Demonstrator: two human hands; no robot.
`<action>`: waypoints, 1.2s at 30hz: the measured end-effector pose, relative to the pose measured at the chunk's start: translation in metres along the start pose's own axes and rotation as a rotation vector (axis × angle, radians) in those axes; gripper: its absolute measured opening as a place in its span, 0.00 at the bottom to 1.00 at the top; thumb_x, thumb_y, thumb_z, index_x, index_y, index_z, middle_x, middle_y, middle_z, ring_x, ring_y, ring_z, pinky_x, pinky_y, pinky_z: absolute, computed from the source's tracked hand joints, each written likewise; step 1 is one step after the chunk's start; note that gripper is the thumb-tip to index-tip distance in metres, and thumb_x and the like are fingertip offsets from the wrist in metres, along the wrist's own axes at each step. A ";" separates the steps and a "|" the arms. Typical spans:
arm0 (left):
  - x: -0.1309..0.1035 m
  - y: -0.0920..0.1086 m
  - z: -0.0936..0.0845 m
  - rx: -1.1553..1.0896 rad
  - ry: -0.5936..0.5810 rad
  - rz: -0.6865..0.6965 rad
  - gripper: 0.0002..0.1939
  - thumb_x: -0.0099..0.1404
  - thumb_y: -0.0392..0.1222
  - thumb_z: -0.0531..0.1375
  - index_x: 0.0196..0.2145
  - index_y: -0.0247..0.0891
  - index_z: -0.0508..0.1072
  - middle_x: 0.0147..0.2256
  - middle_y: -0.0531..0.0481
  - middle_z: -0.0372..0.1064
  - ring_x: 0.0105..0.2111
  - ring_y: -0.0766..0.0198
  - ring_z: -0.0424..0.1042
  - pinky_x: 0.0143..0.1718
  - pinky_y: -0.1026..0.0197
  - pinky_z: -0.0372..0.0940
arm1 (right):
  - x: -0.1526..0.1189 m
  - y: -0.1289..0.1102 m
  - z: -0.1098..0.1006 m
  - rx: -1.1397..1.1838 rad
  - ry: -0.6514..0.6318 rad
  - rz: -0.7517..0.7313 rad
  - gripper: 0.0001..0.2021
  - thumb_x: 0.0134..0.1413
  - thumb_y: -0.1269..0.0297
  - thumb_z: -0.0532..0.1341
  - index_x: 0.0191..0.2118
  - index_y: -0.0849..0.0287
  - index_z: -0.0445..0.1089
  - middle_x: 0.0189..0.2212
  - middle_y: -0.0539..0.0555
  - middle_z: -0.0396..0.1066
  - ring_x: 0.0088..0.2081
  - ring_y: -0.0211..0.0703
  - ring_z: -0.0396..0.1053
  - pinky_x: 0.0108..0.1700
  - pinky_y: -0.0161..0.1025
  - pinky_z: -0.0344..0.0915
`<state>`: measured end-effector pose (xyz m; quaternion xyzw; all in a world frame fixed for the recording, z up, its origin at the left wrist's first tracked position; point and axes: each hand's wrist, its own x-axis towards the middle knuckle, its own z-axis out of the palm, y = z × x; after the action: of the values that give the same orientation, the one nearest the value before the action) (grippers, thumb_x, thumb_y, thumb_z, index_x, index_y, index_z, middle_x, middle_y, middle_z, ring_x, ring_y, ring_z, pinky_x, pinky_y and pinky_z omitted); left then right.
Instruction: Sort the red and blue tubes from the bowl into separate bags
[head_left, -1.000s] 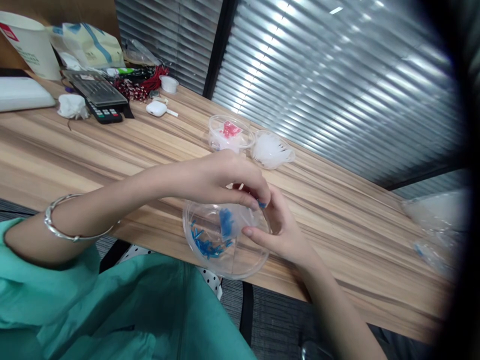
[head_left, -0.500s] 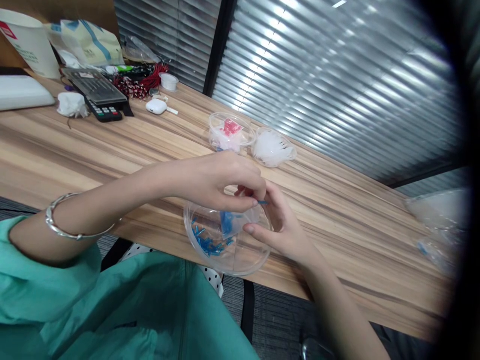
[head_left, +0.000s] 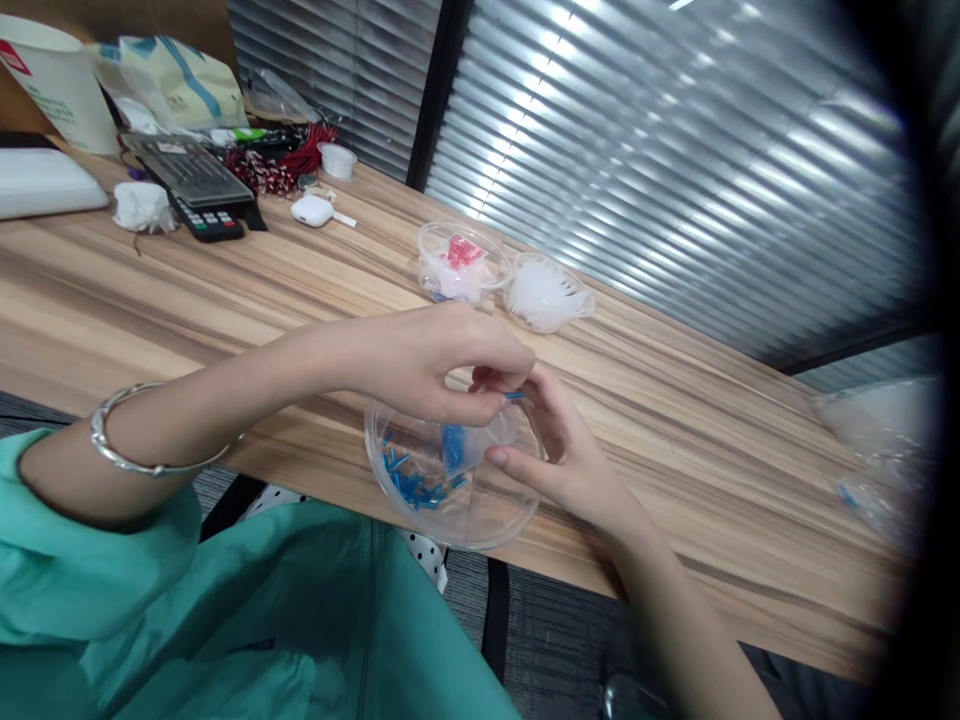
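Note:
My left hand, with a silver bangle on its arm, bends over a round clear plastic container. Its thumb and forefinger are pinched together at a small blue tube. Opposite it, my right hand curls around a small clear plastic bag, its thumb on the near side. Blue pieces show inside the bag. Loose blue tubes lie in the container's left part, below my left hand. The fingertips of both hands nearly meet, and some are hidden behind my left hand.
Beyond my hands stand a clear tub with a red-marked packet and a dish of white plastic pieces. Farther left are an earbud case, a drill-bit-like case, red wires and a paper cup. Plastic bags lie right.
The small blue tube has shifted slightly up and left at the left fingertips. The left thumb has drawn back a little. The right hand and bag stay nearly where they were.

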<state>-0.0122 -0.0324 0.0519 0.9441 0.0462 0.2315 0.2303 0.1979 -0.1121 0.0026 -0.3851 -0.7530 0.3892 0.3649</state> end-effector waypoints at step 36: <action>-0.003 -0.003 0.007 0.028 0.105 0.119 0.05 0.61 0.30 0.55 0.31 0.36 0.68 0.31 0.51 0.68 0.32 0.68 0.67 0.36 0.68 0.60 | 0.000 0.001 -0.002 0.026 0.005 -0.010 0.32 0.53 0.63 0.69 0.61 0.51 0.58 0.57 0.57 0.61 0.59 0.52 0.60 0.63 0.53 0.57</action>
<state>-0.0121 -0.0328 0.0436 0.9349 0.0052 0.2932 0.2002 0.1996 -0.1113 0.0024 -0.3776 -0.7489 0.3962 0.3736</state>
